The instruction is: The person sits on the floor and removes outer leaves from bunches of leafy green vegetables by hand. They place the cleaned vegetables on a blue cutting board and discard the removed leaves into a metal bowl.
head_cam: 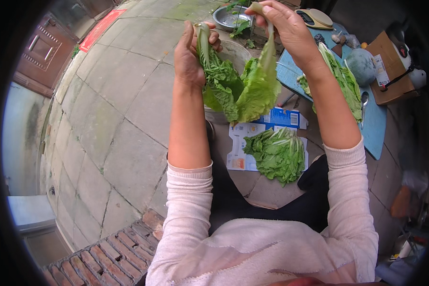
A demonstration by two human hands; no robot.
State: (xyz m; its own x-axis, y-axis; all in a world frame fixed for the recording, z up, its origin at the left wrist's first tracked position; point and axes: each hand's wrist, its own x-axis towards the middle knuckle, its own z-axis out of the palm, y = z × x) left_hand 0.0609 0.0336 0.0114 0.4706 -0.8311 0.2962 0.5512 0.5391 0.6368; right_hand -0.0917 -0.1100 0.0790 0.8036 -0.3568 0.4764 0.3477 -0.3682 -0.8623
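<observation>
My left hand (193, 53) grips the stem end of a head of leafy greens (220, 80), its leaves hanging downward. Pinched by its pale stem in my right hand (280, 26) is a single broad leaf (261, 85), whose lower part overlaps the greens. Behind both hangs a bucket-like container (234, 53), partly hidden by the leaves. Below my hands, a pile of green leaves (279, 153) lies on a flattened printed carton (248, 162) on the paving, between my feet.
A blue board table (375, 132) at the right holds more greens (343, 80), a spoon (364, 102), a round waxy melon or gourd (360, 67), a kitchen scale (314, 18) and a cardboard box (389, 78). A metal basin (230, 18) stands beyond the container. Brickwork (103, 257) lies lower left.
</observation>
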